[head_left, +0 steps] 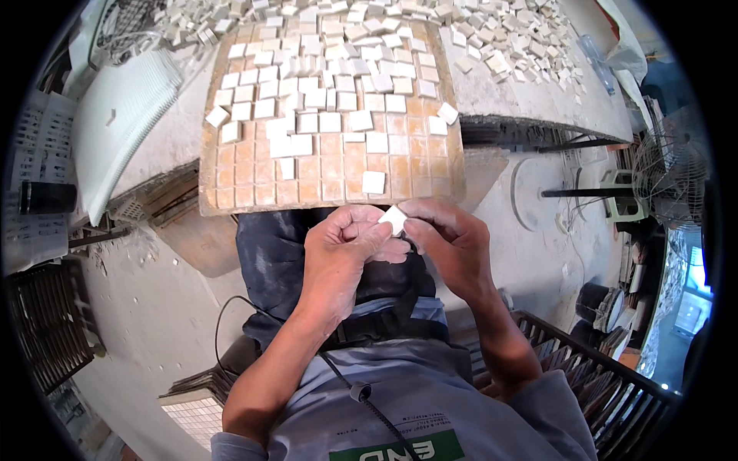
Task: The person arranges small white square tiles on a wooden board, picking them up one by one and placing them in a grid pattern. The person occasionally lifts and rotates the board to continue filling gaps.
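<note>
Currently, viewed from beside the seated person, both hands are engaged on one component: a small white tile (393, 220), located between the fingertips, above the lap and just off the near edge of the gridded board (254, 173). The fingers of the left hand (344, 237) are clamped on the tile from its left, thumb toward the body; the fingers of the right hand (448, 233) close on it from the right. This opposed grip probably steadies the small part while leaving its broad face exposed; contact on the underside cannot be verified from here. Both forearms converge toward the waist, an arrangement that appears to keep the part close to the eyes. Directly beyond the fingers, the board projects past the edge of the worktop (530, 96), which presumably shortens the reach. A single tile (373, 183) lies on the board nearest the fingers; farther away, other tiles (315, 98) lie flat or tilted, some overlapping. Beyond these, to the far right of the fingers, a loose heap (511, 34) covers the worktop, apparently serving as stock within arm's reach.
</note>
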`<state>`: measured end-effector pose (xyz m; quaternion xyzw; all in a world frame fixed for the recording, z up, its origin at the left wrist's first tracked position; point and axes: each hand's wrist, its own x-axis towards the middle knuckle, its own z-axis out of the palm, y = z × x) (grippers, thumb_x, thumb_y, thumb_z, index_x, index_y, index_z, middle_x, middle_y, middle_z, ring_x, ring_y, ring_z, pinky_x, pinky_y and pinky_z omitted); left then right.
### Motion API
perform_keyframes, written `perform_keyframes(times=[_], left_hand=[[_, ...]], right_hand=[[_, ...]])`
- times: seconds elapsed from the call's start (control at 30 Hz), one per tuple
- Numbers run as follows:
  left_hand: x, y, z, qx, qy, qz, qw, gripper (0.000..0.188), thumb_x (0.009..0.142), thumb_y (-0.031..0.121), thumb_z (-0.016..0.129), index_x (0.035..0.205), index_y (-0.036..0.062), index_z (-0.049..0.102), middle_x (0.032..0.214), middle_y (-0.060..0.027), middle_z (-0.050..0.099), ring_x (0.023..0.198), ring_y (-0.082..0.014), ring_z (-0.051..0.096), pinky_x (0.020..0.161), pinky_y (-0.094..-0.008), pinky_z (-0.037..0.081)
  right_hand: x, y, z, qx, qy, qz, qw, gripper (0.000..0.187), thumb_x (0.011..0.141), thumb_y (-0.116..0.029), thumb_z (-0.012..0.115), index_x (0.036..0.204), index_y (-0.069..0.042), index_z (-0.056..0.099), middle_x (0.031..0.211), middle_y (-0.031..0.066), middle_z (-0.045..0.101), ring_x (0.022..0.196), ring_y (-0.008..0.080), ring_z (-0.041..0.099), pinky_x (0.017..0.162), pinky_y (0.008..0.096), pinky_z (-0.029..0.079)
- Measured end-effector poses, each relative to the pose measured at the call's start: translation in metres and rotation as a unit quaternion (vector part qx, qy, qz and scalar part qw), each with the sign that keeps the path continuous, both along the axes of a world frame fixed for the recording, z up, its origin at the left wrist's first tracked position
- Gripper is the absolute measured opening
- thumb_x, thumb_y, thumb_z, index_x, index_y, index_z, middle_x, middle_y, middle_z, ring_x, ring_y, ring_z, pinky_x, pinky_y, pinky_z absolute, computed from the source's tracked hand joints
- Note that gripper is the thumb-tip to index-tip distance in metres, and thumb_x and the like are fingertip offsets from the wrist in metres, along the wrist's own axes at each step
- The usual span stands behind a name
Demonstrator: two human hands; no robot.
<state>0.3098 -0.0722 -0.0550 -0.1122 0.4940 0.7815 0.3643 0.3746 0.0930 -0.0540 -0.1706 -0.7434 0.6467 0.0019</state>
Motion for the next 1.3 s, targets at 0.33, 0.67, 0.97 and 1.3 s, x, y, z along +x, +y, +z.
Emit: perform_keyframes(times=[0.33,0.67,0.97,1.3], left_hand=[[0.012,0.012,-0.016,0.031,-0.031,-0.020,0.999,0.018,0.104,0.005,0.055,0.115,-0.0054,0.063,0.102,-0.0187,0.073,0.088,-0.0261,0.074,0.082,-0.0381,0.062],[0.009,0.017,-0.033,0.081,-0.101,-0.029,0.991,0.024,0.104,0.004,0.054,0.126,-0.0053,0.058,0.116,-0.0210,0.069,0.104,-0.0296,0.071,0.096,-0.0402,0.058],[0.003,0.027,-0.035,0.117,-0.112,-0.033,0.986,0.026,0.104,0.006,0.055,0.125,-0.0077,0.059,0.116,-0.0200,0.069,0.102,-0.0275,0.071,0.096,-0.0392,0.058],[-0.002,0.045,-0.037,0.119,-0.117,-0.019,0.986,0.027,0.104,0.013,0.059,0.114,-0.0104,0.066,0.102,-0.0172,0.073,0.090,-0.0223,0.072,0.085,-0.0355,0.060]], right_hand=[[0.003,0.016,0.001,-0.051,-0.053,-0.039,0.996,0.019,0.093,-0.001,0.069,0.111,0.003,0.070,0.097,0.0051,0.072,0.084,0.0092,0.064,0.075,0.0256,0.053],[-0.020,0.043,-0.014,0.386,0.202,0.095,0.895,0.028,0.078,0.003,0.075,0.104,-0.001,0.067,0.109,0.0144,0.065,0.103,0.0367,0.061,0.086,0.0440,0.051],[-0.023,0.059,-0.010,0.414,0.202,0.117,0.880,0.029,0.075,0.000,0.078,0.103,-0.002,0.068,0.104,0.0130,0.064,0.095,0.0356,0.060,0.082,0.0432,0.051],[-0.031,0.060,-0.006,0.397,0.199,0.143,0.884,0.027,0.072,0.003,0.076,0.097,-0.003,0.068,0.097,0.0114,0.062,0.092,0.0346,0.059,0.078,0.0436,0.051]])
